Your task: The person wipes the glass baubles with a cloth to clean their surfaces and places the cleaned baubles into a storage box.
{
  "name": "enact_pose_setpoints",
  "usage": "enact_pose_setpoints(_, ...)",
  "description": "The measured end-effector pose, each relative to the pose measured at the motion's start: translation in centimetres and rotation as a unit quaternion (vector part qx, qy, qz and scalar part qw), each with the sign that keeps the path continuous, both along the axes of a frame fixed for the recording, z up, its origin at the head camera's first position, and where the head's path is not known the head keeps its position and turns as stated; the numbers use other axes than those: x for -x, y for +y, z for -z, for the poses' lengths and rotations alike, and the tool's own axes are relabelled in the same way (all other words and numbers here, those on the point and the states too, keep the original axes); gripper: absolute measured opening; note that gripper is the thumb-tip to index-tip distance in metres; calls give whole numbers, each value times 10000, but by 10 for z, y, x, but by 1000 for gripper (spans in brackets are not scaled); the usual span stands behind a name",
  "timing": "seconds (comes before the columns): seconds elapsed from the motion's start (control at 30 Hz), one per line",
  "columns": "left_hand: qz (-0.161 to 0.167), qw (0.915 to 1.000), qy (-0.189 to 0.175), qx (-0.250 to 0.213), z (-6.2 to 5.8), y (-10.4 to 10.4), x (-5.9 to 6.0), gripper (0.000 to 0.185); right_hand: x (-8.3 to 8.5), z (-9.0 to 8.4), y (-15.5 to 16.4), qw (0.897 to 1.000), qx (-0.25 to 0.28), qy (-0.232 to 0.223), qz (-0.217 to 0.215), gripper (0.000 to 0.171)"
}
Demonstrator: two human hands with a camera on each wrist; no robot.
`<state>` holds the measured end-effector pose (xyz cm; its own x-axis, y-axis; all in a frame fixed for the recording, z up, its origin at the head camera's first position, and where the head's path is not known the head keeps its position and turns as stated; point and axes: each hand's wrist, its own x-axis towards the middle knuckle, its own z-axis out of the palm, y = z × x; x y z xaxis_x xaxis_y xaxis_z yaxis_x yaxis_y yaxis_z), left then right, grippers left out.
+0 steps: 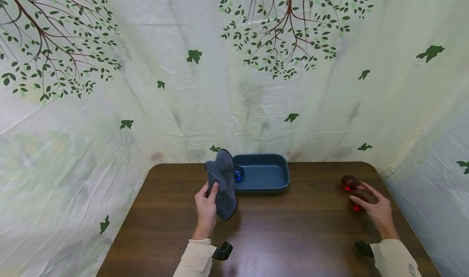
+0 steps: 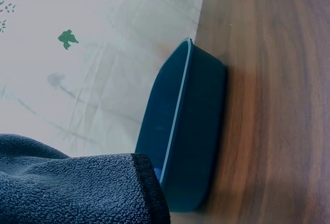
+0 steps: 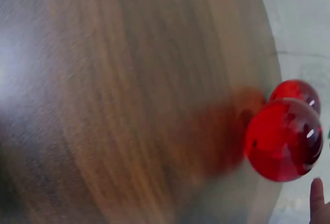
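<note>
My left hand point(image 1: 206, 208) pinches a folded dark grey cloth point(image 1: 224, 187), thumb on its front. The cloth hangs just left of a blue rectangular bin point(image 1: 265, 191) and hides the bin's left end. In the left wrist view the cloth point(image 2: 77, 188) fills the lower left corner. Inside the bin, a clear blue ball point(image 1: 239, 173) shows beside the cloth. My right hand point(image 1: 379, 212) reaches over the right side of the table with fingers spread. Near its thumb is a clear red ball point(image 3: 283, 140), partly hidden in the head view. Another red ball point(image 1: 349, 183) lies just beyond, by the fingertips.
The brown wooden table point(image 1: 293, 236) has rounded far corners, and the bin stands at its far edge. Behind hangs a pale curtain point(image 1: 220, 94) printed with branches and leaves. Dark wrist devices show at both cuffs.
</note>
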<state>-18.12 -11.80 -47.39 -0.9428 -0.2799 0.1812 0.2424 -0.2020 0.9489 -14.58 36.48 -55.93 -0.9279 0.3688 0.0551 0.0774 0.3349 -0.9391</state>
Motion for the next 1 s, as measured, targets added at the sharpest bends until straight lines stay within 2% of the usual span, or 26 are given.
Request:
enact_pose_setpoints(0.13, -8, 10000, -16, 26, 1, 0, 0, 33, -1, 5, 1, 9993, 114, -351, 35, 72)
enact_pose_setpoints(0.37, -64, 10000, -48, 52, 1, 0, 0, 33, -3, 17, 4, 9946, -281, -984, 144, 85)
enact_pose_setpoints(0.57, -62, 10000, 25, 19, 1, 1, 1, 32, -6, 30, 6, 9947, -452, -881, 283, 80)
enact_pose_setpoints(0.7, -71, 10000, 6, 12, 1, 1, 1, 33, -6, 35, 5, 9938, -363, -917, 508, 78)
enact_pose_setpoints(1.0, -28, 10000, 28, 14, 2, 2, 2, 31, -1, 44, 3, 9876, 410, -766, 1306, 67)
